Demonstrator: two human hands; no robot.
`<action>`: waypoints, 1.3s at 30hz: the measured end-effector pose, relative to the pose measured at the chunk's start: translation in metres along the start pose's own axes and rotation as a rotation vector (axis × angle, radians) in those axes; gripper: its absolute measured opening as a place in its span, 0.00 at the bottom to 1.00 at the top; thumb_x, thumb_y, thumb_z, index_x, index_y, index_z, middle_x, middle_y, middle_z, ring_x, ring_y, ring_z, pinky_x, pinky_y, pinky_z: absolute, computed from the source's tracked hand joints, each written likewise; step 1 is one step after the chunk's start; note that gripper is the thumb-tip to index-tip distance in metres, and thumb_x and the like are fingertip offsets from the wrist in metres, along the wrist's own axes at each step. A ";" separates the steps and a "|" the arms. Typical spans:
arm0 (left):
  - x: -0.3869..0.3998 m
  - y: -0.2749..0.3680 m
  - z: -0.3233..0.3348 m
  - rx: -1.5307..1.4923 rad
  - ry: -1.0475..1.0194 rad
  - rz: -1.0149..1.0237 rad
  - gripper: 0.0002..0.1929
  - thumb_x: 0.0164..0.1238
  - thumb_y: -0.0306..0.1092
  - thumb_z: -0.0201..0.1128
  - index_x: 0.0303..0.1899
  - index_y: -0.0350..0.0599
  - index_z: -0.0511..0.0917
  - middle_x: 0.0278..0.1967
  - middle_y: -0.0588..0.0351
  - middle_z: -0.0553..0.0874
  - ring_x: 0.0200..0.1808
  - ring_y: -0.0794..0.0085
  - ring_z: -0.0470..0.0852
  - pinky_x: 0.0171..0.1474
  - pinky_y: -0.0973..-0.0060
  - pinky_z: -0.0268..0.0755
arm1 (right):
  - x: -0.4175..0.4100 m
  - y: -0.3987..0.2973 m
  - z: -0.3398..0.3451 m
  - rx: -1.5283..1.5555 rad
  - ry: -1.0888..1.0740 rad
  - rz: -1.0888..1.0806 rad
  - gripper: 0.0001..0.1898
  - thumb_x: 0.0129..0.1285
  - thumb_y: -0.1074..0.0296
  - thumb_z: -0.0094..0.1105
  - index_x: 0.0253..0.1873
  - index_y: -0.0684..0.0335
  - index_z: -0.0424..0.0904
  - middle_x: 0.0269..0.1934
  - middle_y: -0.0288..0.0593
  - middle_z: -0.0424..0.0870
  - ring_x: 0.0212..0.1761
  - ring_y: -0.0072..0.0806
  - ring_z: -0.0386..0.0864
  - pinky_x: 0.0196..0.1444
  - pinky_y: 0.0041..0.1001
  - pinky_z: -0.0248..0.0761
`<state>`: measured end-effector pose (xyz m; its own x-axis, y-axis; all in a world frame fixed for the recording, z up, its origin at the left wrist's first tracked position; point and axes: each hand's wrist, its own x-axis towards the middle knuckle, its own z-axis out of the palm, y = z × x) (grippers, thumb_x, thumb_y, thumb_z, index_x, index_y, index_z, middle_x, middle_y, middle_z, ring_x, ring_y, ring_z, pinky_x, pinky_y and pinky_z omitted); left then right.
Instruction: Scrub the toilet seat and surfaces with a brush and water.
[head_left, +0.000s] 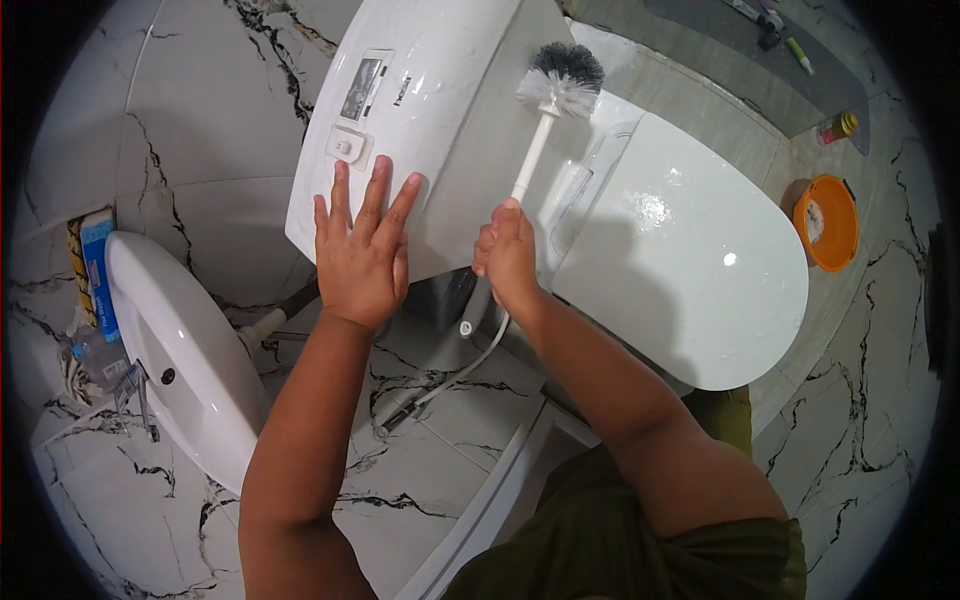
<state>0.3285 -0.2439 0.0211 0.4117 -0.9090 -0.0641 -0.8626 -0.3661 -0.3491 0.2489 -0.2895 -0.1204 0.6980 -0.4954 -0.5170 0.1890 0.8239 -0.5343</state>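
Note:
A toilet brush (561, 79) with a white handle and grey-and-white bristles is gripped in my right hand (508, 251), its head raised over the side of the cistern nearest the bowl. My left hand (362, 247) lies with fingers spread on the white toilet cistern (435, 90), just below the small square fitting (349, 146) on its lid. To the right, the toilet's closed lid (682, 255) is wet, with drops and glare on it. Part of the brush handle is hidden by my right hand.
A white washbasin (187, 352) with a metal tap (135, 390) stands at the left, beside a plastic bottle (101, 360) and a blue box (100, 277). A hose (480, 360) runs below the cistern. At the right are an orange basin (840, 225) and a gold-capped container (838, 127).

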 end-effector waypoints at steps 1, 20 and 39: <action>0.000 0.000 -0.001 0.017 -0.002 -0.004 0.30 0.51 0.27 0.50 0.61 0.60 0.62 0.65 0.55 0.56 0.66 0.48 0.49 0.61 0.47 0.46 | 0.004 -0.004 0.002 0.051 0.003 0.004 0.19 0.69 0.52 0.28 0.26 0.56 0.57 0.10 0.33 0.58 0.07 0.21 0.55 0.09 0.23 0.51; 0.000 0.000 -0.002 0.067 -0.037 0.048 0.31 0.50 0.35 0.57 0.61 0.59 0.62 0.65 0.50 0.54 0.65 0.44 0.48 0.60 0.45 0.47 | -0.075 0.049 -0.031 -0.264 0.002 0.162 0.14 0.67 0.59 0.37 0.34 0.65 0.66 0.17 0.37 0.64 0.19 0.24 0.63 0.20 0.28 0.57; 0.003 0.004 0.001 0.087 -0.008 0.060 0.32 0.48 0.35 0.59 0.60 0.58 0.62 0.64 0.48 0.55 0.65 0.43 0.49 0.59 0.44 0.49 | -0.090 0.110 -0.070 -0.383 0.001 0.036 0.16 0.67 0.55 0.36 0.28 0.57 0.63 0.14 0.29 0.62 0.13 0.15 0.59 0.13 0.20 0.52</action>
<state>0.3268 -0.2477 0.0185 0.3625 -0.9271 -0.0948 -0.8574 -0.2920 -0.4238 0.1580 -0.1733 -0.1796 0.6988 -0.4684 -0.5406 -0.1075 0.6784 -0.7268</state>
